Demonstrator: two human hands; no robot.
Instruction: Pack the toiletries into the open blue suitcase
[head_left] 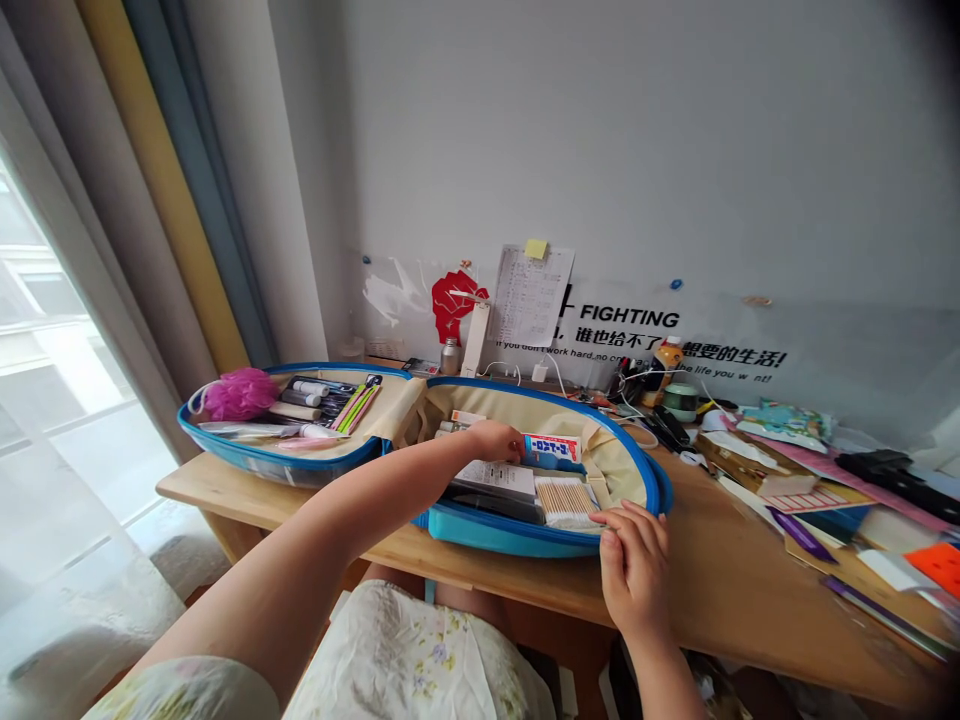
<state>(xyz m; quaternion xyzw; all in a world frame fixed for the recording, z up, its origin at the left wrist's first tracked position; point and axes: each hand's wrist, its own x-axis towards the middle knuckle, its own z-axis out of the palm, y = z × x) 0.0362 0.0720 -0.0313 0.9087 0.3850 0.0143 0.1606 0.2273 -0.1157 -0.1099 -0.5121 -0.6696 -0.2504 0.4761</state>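
An open blue suitcase (517,538) with a beige lining lies across the desk. In its right half, my left hand (496,440) has its fingers closed at the left end of a blue, white and red toothpaste box (552,450); the fingertips are partly hidden. Nearer to me lie a dark box with a white printed panel (501,480) and a pack of cotton swabs (566,500). My right hand (636,560) rests on the suitcase's front right rim beside the swabs, fingers stretched out. A pink bath puff (238,395) sits in the left half among bottles and slim packages.
Papers, a purple pen-like item (802,535), an orange item (936,568) and cables clutter the wooden desk (720,590) on the right. A drink bottle (666,365) and a green-grey jar (681,400) stand at the back. Curtains hang by the window at left.
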